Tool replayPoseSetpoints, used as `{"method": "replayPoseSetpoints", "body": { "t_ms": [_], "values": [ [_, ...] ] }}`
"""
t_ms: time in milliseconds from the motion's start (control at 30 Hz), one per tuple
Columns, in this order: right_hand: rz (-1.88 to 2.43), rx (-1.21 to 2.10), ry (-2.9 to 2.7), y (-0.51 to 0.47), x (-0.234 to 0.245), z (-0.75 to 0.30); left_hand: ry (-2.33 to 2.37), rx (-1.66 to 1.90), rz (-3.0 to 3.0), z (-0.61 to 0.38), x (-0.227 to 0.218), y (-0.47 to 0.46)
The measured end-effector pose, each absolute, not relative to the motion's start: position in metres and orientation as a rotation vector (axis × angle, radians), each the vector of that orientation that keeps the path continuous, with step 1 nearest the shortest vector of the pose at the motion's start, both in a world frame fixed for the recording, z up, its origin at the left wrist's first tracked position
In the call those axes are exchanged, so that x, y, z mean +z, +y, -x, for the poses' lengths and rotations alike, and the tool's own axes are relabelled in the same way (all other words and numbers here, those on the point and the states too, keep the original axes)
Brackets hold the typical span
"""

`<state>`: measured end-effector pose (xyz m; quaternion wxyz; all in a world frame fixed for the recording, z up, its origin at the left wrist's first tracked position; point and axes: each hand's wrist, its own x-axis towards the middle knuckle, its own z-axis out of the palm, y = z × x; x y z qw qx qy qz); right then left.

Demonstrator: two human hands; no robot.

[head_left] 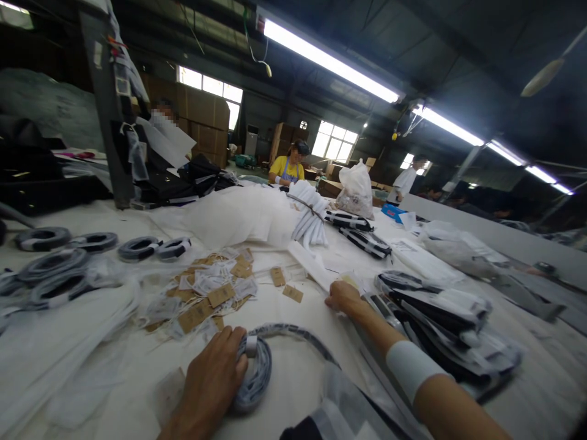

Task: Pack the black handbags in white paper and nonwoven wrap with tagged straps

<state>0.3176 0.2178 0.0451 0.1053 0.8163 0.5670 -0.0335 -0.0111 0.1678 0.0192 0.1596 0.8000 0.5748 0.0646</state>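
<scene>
My left hand point(213, 379) rests on a rolled grey band point(257, 373) near the table's front edge, fingers curled over the roll. My right hand point(343, 297) reaches forward, a white wristband on its forearm, and its fingers close on a thin pale packet point(351, 280) beside a stack of black-and-white bagged items point(440, 311). A scatter of brown paper tags point(206, 293) in small clear bags lies just beyond my left hand.
Several more rolled grey bands point(92, 250) line the left. White folded cloth point(243, 214) and bundled white strips point(309, 220) lie mid-table, a plastic bag point(355, 186) farther back. Two people work at the far end, another stands at left. A dark post point(105, 122) rises left.
</scene>
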Motion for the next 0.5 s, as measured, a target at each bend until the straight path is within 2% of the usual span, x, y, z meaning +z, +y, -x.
{"method": "replayPoseSetpoints", "body": {
  "t_ms": [500],
  "values": [
    [-2.301,-0.067,1.743,0.262,0.043,-0.294,1.651,0.175,-2.263,0.012,0.017,0.170]
  ]
}}
